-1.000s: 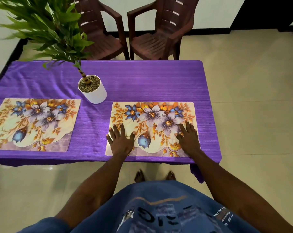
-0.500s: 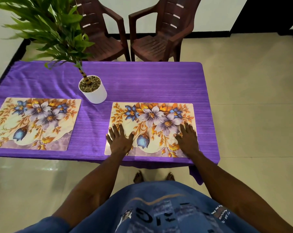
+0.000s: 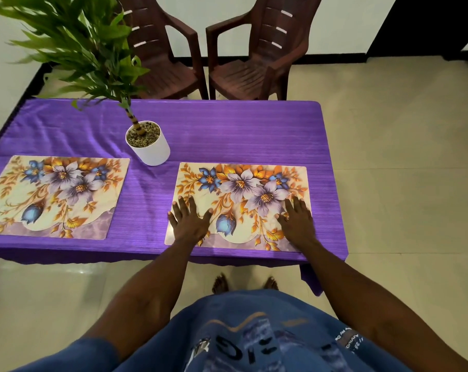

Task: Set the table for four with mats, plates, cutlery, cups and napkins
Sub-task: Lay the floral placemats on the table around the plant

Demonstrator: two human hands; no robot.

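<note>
Head view, one table [image 3: 227, 135] under a purple cloth.

Item 1: floral mat [image 3: 241, 205], at the near right corner of the tabletop, its near edge close to the table's near edge. Left hand [image 3: 188, 224] lies flat on the mat's near left part, fingers straight and spread, grasping nothing. Right hand [image 3: 297, 221] lies flat on its near right part, fingers likewise straight.

Item 2: second floral mat [image 3: 55, 194], toward the near left edge, well apart from both hands.

Item 3: white pot [image 3: 149, 146] with pebbles and a green plant [image 3: 74, 44], between the two mats, just beyond them.

Item 4: two brown chairs [image 3: 254, 63] past the far edge.

Writing: white print on the blue shirt [image 3: 267, 336], too blurred to read.
</note>
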